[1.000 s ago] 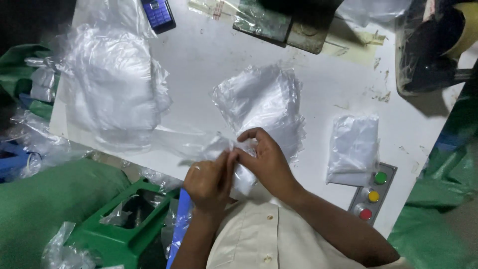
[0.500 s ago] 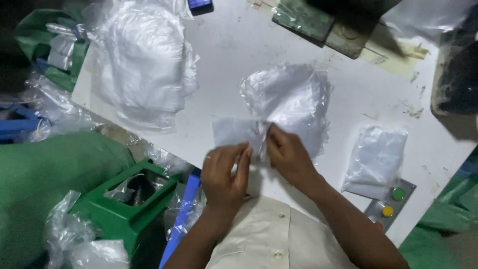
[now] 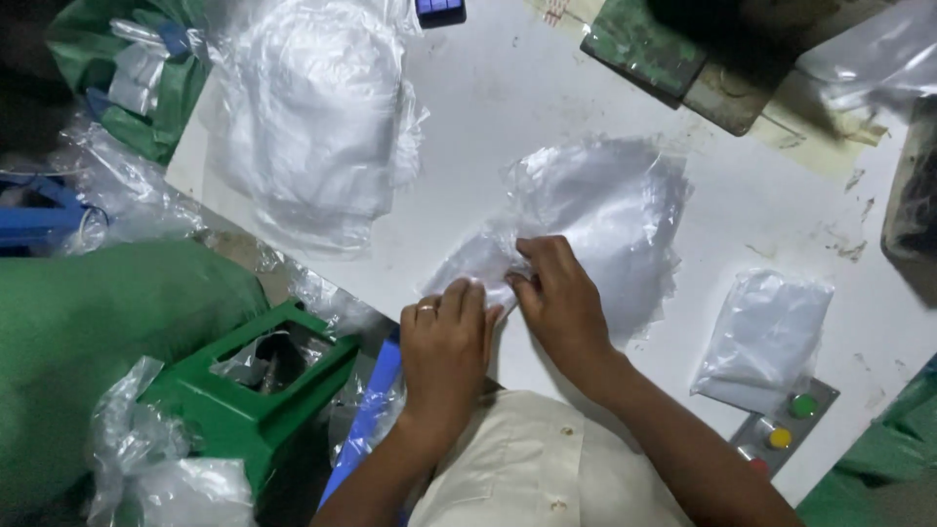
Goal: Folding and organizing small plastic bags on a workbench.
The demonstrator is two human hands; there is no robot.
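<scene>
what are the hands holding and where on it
Both hands grip one clear plastic bag at its near edge: the left hand presses its near corner, the right hand pinches the edge beside it, atop the stack of clear bags.

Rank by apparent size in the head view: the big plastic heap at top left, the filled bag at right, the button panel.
1. plastic heap
2. filled bag
3. button panel, partly covered by the bag

Two hands are seen, left hand (image 3: 444, 337) and right hand (image 3: 561, 298); three piles of clear plastic bags (image 3: 605, 210) and three coloured buttons (image 3: 781, 436) are counted
</scene>
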